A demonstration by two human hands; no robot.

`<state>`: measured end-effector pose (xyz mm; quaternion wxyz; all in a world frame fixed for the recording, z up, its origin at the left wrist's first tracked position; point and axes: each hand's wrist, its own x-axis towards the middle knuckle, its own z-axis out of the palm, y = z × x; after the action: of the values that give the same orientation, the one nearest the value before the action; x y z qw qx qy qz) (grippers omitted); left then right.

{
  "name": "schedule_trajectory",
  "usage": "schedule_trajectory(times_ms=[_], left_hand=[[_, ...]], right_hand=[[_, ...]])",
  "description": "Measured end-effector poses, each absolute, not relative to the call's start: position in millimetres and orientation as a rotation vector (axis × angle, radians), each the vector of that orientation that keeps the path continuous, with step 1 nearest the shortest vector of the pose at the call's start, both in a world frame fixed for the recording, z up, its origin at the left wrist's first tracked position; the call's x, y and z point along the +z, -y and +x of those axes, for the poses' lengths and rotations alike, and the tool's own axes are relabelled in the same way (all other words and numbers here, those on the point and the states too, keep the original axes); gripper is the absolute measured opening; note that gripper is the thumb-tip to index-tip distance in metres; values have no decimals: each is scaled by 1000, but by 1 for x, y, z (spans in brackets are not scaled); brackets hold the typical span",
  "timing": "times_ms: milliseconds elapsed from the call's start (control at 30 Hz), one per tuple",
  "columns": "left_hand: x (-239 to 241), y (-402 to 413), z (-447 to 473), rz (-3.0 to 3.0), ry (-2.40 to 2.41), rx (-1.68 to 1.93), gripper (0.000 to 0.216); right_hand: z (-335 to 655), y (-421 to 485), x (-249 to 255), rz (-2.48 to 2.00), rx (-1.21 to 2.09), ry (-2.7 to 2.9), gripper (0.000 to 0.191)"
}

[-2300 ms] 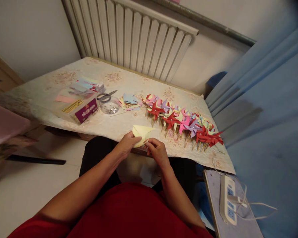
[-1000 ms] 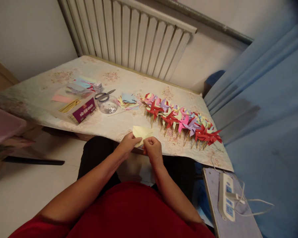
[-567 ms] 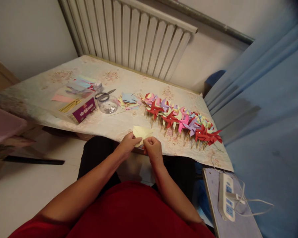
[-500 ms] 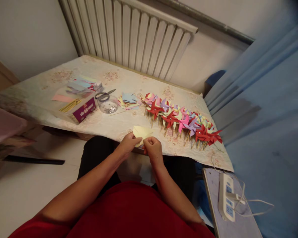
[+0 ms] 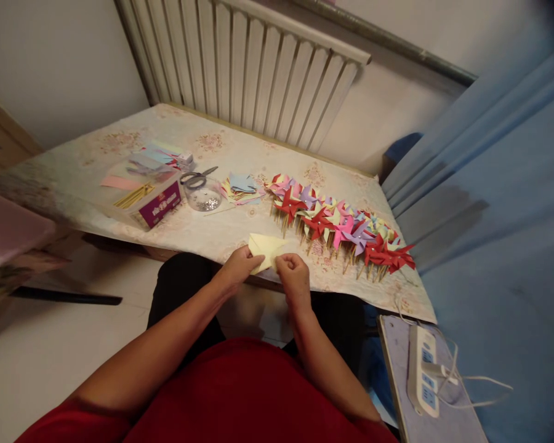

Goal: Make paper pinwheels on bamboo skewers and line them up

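Note:
Between my hands, at the table's front edge, is a pale yellow sheet of paper [image 5: 264,247] with slanting cut or fold lines. My left hand [image 5: 240,266] pinches its left side, thumb on top. The fingers of my right hand [image 5: 293,274] are closed on its lower right corner. Beyond the paper to the right stand several rows of paper pinwheels [image 5: 321,221] on thin sticks, in red, pink, purple and pale yellow. A stack of coloured paper squares [image 5: 242,184] lies behind my hands.
Left of the stack, scissors [image 5: 194,178] rest across a clear bowl [image 5: 204,197] of small shiny pieces. A box [image 5: 159,208] with a purple label holds thin yellow sticks. A power strip [image 5: 423,369] with white cables lies on a side surface at right. A radiator [image 5: 258,67] lines the wall.
My right hand has moved a little to the right, away from my left. More of the yellow paper shows flat between them. The whole view has shifted slightly.

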<state>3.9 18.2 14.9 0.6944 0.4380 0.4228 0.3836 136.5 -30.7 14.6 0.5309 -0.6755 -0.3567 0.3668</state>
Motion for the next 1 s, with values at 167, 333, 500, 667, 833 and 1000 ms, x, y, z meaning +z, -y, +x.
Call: schedule_trajectory(times_ms=[167, 333, 500, 667, 833, 1000], left_hand=[[20, -24, -4, 1016, -895, 716, 31], [23, -25, -6, 1171, -838, 561, 24], [20, -23, -8, 1255, -825, 478, 22], [15, -23, -9, 1330, -770, 401, 23], [15, -23, -7, 1339, -742, 389, 21], [20, -23, -7, 1364, -763, 369, 13]], right_hand=[[170, 25, 26, -1546, 692, 947, 36], [187, 17, 24, -1391, 1102, 1158, 32], [184, 19, 17, -1428, 1301, 1388, 26], [177, 23, 20, -1483, 1322, 1511, 22], [170, 25, 25, -1520, 1259, 1556, 15], [170, 25, 18, -1546, 1212, 1493, 13]])
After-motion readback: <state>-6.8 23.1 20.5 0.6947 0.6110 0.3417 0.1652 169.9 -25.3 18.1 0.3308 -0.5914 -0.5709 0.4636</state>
